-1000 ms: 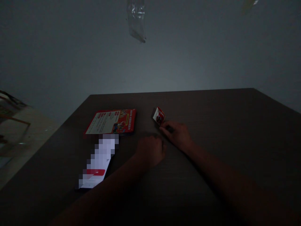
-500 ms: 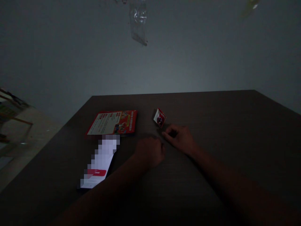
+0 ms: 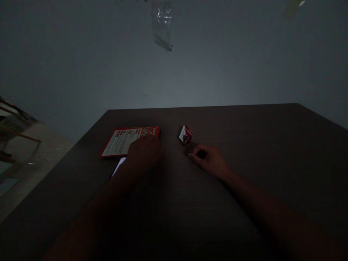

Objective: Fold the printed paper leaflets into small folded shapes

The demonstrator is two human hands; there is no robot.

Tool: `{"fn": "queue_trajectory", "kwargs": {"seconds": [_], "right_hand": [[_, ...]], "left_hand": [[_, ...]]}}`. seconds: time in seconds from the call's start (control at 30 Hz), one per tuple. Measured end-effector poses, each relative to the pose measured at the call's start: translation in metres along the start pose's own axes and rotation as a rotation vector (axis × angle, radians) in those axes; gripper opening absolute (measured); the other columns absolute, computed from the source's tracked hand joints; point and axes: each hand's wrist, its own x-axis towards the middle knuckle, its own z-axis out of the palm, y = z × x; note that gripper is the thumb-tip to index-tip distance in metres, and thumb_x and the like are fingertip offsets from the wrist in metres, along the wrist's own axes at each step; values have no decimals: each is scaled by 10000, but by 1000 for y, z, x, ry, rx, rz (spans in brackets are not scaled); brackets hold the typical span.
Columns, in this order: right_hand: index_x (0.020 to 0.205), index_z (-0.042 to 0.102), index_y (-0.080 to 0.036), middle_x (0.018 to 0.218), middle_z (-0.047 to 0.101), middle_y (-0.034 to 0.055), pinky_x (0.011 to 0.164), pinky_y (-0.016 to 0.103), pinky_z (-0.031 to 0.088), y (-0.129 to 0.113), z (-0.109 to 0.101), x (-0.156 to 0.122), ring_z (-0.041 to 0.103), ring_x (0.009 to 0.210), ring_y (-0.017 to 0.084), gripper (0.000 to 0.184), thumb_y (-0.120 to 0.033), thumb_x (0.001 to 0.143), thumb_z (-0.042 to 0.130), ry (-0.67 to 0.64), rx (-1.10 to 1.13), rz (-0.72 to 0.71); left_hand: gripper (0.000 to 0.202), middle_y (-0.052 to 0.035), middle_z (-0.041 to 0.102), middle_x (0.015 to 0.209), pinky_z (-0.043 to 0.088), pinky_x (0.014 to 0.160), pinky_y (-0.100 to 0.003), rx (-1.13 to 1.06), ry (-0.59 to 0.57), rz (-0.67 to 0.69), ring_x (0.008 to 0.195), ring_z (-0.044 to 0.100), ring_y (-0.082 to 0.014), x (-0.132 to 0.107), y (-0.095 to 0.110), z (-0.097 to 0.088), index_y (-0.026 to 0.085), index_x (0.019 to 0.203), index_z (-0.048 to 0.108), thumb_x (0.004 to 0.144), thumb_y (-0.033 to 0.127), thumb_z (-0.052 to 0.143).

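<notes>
My left hand [image 3: 145,150] is over the right front part of a red, flat printed piece [image 3: 122,141], a booklet or thin box with a pale text panel. Its fingers are dark and mostly hidden, so whether it touches the red piece I cannot tell. A phone [image 3: 118,167] lies partly under my left forearm, with a strip of lit screen showing. My right hand [image 3: 208,157] rests on the table with thumb and forefinger pinched together. Whatever is between those fingertips is too dark to make out. Just beyond them a small red-and-white printed card [image 3: 186,136] is tilted up from the tabletop.
The dark wooden table [image 3: 258,145] reaches back to a grey wall [image 3: 217,65]. A clear plastic bag [image 3: 162,25] hangs on that wall. Off the table's left side, a wooden-framed piece of furniture [image 3: 20,134] stands on the floor.
My left hand has moved left and away from me, from beside my right hand to over the red piece, and its forearm now covers most of the phone. My right hand has stayed in place.
</notes>
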Motion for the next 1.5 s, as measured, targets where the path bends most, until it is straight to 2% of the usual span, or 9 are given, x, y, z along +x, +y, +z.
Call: {"fn": "queue_trajectory", "kwargs": {"seconds": [0.07,0.23,0.5,0.87,1.1,1.23,1.3,1.37,1.5], "right_hand": [[698,619,-186,638,635,-9,539,235,411,0,0,0,571,575,124,135,-292,783,618,-5,7,1],[706,619,-186,646,634,-7,548,238,412,0,0,0,569,584,124,142,-303,786,616,-11,14,-6],[703,617,-184,651,635,-13,566,240,417,2,0,1,571,593,123,145,-301,789,615,-30,26,-16],[703,620,-187,655,641,-12,553,238,412,1,-2,0,576,591,125,131,-294,778,625,-27,30,-6],[696,611,-183,645,626,-9,550,243,412,2,-1,0,563,583,126,151,-307,782,619,-37,53,2],[714,621,-185,657,631,-5,562,252,430,0,-1,-1,572,595,132,161,-324,793,607,-50,72,9],[758,620,-188,728,652,8,610,264,459,-3,-4,0,598,656,142,147,-326,802,600,-54,100,9],[858,605,-191,838,661,27,680,287,486,-7,-8,0,618,748,157,136,-306,787,621,-62,188,8],[1189,462,-249,1122,602,64,826,355,504,-13,-22,-4,626,948,196,548,-231,700,709,-142,498,-28]], "left_hand": [[395,-179,641,1077,505,790,-391,19,-3,-16,997,613,-323,3,-7,1,116,1011,620,819,428,471],[441,-188,654,1083,507,777,-386,11,-126,-98,970,632,-328,9,-12,5,130,1018,639,794,484,501],[390,-203,673,1011,513,718,-398,-21,-131,-116,914,649,-338,13,-15,3,123,1002,648,807,385,435],[320,-201,666,971,507,683,-395,3,-49,-119,883,643,-338,12,-18,3,112,965,660,807,238,412],[271,-169,675,925,489,714,-378,42,3,-96,858,639,-311,1,-9,-17,148,860,668,823,296,445],[213,-112,667,805,467,660,-337,-4,49,-19,776,637,-269,-20,9,-37,162,824,651,788,302,495],[188,-72,648,729,431,591,-305,-79,47,43,682,622,-230,-36,19,-47,177,820,637,781,313,514],[154,-42,634,700,386,557,-277,-178,105,156,643,601,-194,-53,29,-54,188,835,618,796,280,501],[97,8,611,646,305,495,-248,-363,85,396,573,565,-148,-79,43,-60,213,769,575,813,207,488]]}}
